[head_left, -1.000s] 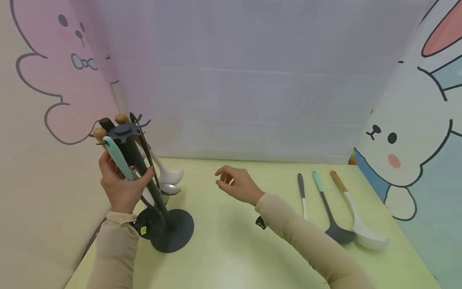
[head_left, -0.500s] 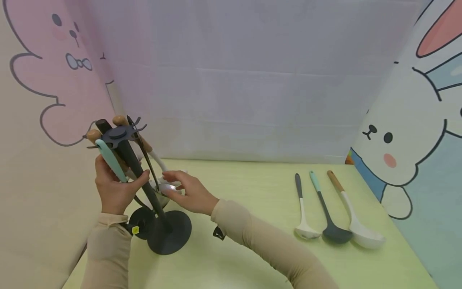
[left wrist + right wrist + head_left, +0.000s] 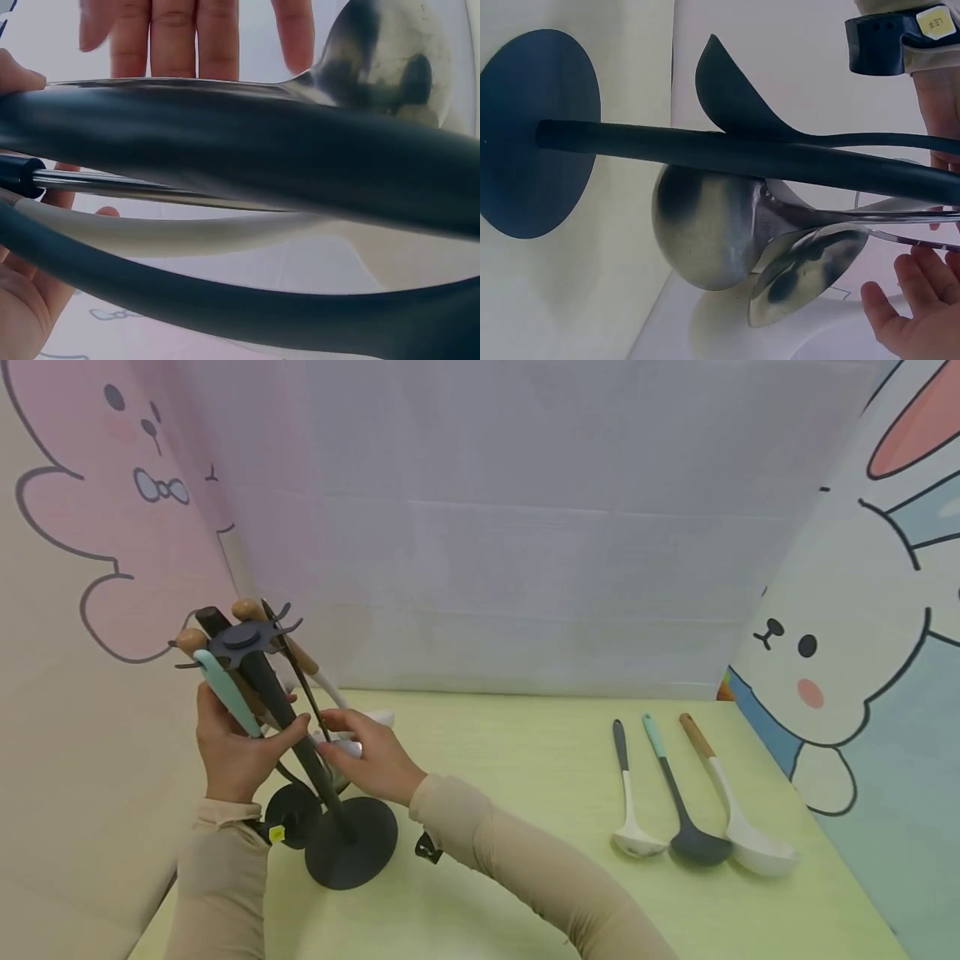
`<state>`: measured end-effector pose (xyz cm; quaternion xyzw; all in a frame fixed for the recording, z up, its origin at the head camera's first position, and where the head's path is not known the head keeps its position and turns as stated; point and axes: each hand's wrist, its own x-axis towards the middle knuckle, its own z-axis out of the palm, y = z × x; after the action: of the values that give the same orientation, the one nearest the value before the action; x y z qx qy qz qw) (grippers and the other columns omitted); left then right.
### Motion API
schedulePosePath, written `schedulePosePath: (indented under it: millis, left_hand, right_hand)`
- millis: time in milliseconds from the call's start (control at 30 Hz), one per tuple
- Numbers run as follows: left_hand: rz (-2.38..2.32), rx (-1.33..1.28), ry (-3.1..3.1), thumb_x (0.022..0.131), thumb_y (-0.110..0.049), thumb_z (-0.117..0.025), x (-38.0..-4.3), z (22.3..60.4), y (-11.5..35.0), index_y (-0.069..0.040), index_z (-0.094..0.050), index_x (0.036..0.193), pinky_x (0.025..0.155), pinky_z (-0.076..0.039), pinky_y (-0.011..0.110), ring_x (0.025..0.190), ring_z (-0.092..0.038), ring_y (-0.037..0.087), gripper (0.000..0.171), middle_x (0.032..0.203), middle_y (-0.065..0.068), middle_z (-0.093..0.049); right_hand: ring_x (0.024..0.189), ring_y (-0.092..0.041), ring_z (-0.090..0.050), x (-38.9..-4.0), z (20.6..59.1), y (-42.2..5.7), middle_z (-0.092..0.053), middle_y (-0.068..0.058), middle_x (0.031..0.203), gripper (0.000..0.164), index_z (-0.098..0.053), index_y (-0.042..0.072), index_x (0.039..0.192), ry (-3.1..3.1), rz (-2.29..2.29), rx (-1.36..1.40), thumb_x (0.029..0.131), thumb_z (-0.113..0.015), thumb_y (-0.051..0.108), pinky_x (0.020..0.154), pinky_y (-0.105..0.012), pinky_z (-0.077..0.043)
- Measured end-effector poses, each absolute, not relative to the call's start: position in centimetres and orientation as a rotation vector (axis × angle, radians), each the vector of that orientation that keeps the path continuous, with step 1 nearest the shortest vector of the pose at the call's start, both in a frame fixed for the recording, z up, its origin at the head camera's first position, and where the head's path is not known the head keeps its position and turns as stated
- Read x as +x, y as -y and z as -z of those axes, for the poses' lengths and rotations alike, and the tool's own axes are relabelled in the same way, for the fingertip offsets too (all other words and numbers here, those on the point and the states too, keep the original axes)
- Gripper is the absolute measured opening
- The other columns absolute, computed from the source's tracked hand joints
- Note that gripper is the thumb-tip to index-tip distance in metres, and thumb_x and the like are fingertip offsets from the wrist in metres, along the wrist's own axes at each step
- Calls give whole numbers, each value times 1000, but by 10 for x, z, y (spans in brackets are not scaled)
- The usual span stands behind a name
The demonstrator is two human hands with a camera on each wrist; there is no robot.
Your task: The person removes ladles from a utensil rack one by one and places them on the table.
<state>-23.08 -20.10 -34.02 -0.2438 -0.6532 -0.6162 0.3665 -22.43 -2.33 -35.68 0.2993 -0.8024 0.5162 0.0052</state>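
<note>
My left hand point(image 3: 240, 764) grips the dark pole point(image 3: 264, 689) of a tilted utensil stand, thumb across its front and fingers behind a turquoise-handled utensil point(image 3: 228, 693). Several ladles and spoons hang from the hooked top point(image 3: 242, 639). On the stand's right side hangs a metal ladle point(image 3: 802, 277) with a thin dark-looking handle. My right hand point(image 3: 375, 760) reaches to that handle, fingertips right at it. Its fingers point(image 3: 174, 34) look straight behind the handle in the left wrist view, thumb apart. A second metal ladle point(image 3: 705, 225) and a dark one point(image 3: 735, 90) hang beside the pole.
The stand's round base point(image 3: 352, 852) overlaps another dark disc point(image 3: 292, 817) at the left. On the table's right lie a small white ladle point(image 3: 637, 843), a dark ladle point(image 3: 701, 847) and a larger white ladle point(image 3: 761, 858). Walls rise behind and at both sides.
My right hand has moved left from the middle of the table to the metal ladle on the stand. My left hand keeps its hold, with the stand shifted slightly left in view.
</note>
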Motion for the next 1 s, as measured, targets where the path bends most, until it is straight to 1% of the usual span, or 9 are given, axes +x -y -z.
schedulePosePath:
  millis: [100,233,333,433,567,700,867,933,1000]
  left_hand:
    - [1598,-655,1671,59,25,-74,-232,339,202,7,-42,134,77,-53,19,88,-72,11,84,108,2,-67]
    - [1659,-694,1655,60,25,-75,-235,337,203,6,-42,136,77,-54,19,88,-72,12,85,111,6,-67]
    - [1720,-719,1638,60,28,-72,-236,337,204,5,-44,137,76,-55,19,88,-72,13,85,112,7,-67]
    - [1769,-729,1626,59,32,-69,-236,337,204,4,-45,137,75,-55,19,88,-72,13,86,112,7,-67]
    - [1786,-713,1631,60,31,-69,-235,337,204,3,-45,136,75,-55,19,89,-72,13,84,112,6,-67]
    - [1720,-627,1711,62,29,-71,-232,336,201,1,-47,136,76,-53,18,91,-71,12,82,112,3,-67]
    - [1668,-514,1814,67,26,-72,-228,335,198,-5,-46,139,78,-52,17,94,-69,10,83,115,0,-65]
    - [1661,-481,1838,68,25,-72,-227,334,197,-7,-46,140,78,-51,17,94,-69,10,83,116,-1,-65]
    - [1664,-469,1846,69,25,-72,-226,333,196,-8,-47,140,79,-51,17,95,-69,10,82,117,-1,-64]
  right_hand:
    - [120,-11,-59,-228,358,25,-61,-11,134,42,-49,2,141,2476,-1621,970,102,-57,16,97,-23,-47]
    - [105,-9,-66,-231,359,27,-68,-13,120,33,-57,-1,131,2433,-1642,998,100,-60,8,87,-15,-49]
    - [98,-9,-67,-232,361,28,-70,-14,112,26,-62,-3,123,2411,-1651,1032,98,-62,5,84,-14,-49]
    - [94,-9,-67,-232,362,27,-71,-16,108,23,-63,-4,120,2393,-1695,1059,98,-62,3,83,-14,-50]
    - [90,-9,-66,-231,364,24,-71,-16,105,22,-64,-3,118,2400,-1771,1028,98,-62,5,80,-16,-50]
    - [88,-8,-66,-234,366,19,-72,-15,102,20,-66,-2,116,2421,-1850,960,98,-63,6,80,-17,-51]
    - [87,-3,-67,-240,370,11,-73,-11,102,24,-67,-2,118,2431,-1968,913,97,-65,8,82,-19,-52]
    - [90,-3,-67,-243,373,8,-73,-13,106,26,-67,-2,121,2411,-2048,942,97,-64,8,84,-21,-52]
    - [95,-7,-68,-245,375,5,-71,-19,112,27,-65,-5,123,2363,-2156,985,98,-61,5,87,-23,-53]
